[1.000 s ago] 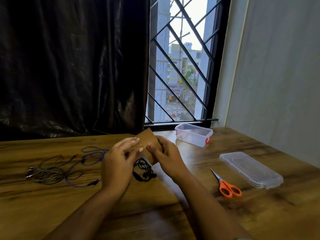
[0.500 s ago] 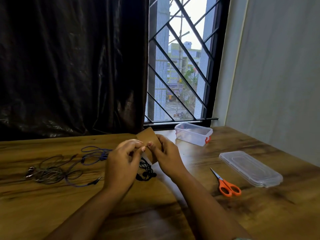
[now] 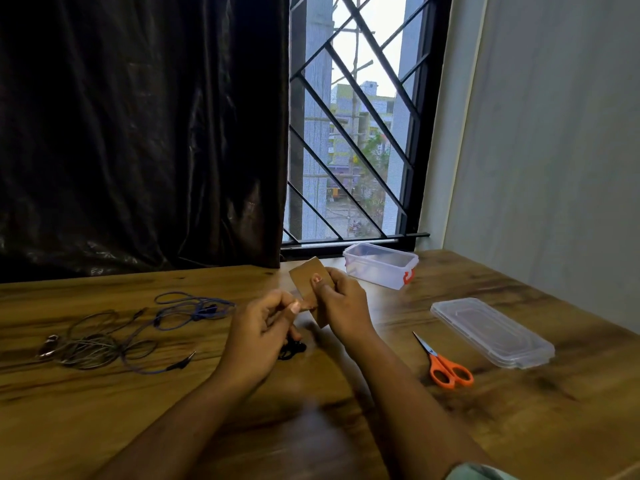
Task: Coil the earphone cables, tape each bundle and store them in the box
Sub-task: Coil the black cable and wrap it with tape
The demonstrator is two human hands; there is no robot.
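My right hand grips a brown tape roll, seen edge-on as a flat brown piece, above the table's middle. My left hand pinches the brown tape end between thumb and fingers, just left of the roll. A coiled black earphone bundle lies on the table under my hands, mostly hidden. Loose blue earphones and grey earphones lie tangled at the left. The clear plastic box with a red clasp stands open near the window.
The box's clear lid lies at the right. Orange-handled scissors lie between my right arm and the lid. A dark curtain and a barred window close the far side; a wall borders the wooden table at the right.
My left hand has slid down and left from the roll, pinching the tape end and drawing a short strip out. My right hand still grips the roll.
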